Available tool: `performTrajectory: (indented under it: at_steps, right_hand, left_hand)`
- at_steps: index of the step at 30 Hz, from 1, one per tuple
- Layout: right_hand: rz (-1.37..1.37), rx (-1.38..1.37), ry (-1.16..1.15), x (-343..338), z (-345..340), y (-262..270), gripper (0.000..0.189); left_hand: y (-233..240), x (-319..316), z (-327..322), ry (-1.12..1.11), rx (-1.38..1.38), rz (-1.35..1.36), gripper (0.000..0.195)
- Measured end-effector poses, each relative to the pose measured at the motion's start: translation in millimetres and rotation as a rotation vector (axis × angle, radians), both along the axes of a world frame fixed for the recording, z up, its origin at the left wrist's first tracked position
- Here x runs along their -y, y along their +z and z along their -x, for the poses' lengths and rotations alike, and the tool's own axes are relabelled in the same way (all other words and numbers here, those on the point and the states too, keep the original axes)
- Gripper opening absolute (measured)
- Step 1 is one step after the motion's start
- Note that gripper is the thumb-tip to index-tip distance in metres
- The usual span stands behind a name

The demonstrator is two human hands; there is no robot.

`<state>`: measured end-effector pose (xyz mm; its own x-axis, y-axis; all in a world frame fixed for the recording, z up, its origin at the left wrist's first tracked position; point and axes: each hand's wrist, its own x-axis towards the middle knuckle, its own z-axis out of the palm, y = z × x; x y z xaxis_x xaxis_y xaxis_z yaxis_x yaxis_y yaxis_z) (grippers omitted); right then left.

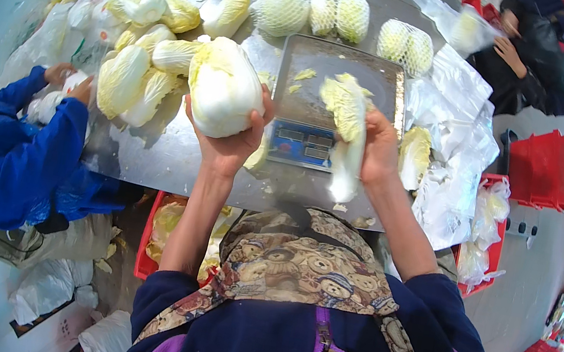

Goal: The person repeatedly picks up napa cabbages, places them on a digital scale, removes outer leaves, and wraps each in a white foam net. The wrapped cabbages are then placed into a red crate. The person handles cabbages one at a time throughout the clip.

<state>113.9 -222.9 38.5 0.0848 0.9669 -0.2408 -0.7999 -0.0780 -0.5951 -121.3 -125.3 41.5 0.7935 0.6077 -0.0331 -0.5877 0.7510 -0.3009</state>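
Note:
My left hand (234, 139) holds a large napa cabbage (226, 90) from below, its white rounded side towards me. In my right hand (380, 148) is a loose cabbage leaf (347, 111), pale green at the top, its white stalk end hanging blurred over the near edge of a platform scale (287, 81). Small leaf scraps lie on the scale's plate. Beyond the scale stand cabbages in white foam netting (339, 13). To the left of my left hand lies a pile of bare cabbages (123, 80). Another leaf (414, 157) rests right of the scale.
Clear plastic bags (454, 127) cover the right side of the metal table (148, 164). A co-worker in blue (27, 142) handles something white at the left; another person (527, 66) stands at the far right. A red crate (145, 259) with leaves is below the table, red bins (560, 168) at right.

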Motion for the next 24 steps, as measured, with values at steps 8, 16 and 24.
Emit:
performTrajectory:
  at_steps: [8, 16, 24]
  right_hand:
    - [-0.086, 0.91, 0.434, -9, 89, 13, 0.041]
    - [0.11, 0.327, 0.08, -38, 59, 57, 0.05]
    - [0.05, 0.653, -0.028, -19, 28, 37, 0.023]
  left_hand:
    - [18, 0, 14, -0.186, 0.416, 0.05, 0.061]
    - [-16, 20, 13, -0.322, -0.424, -0.415, 0.078]
    - [-43, 22, 5, -0.188, -0.888, -0.549, 0.079]
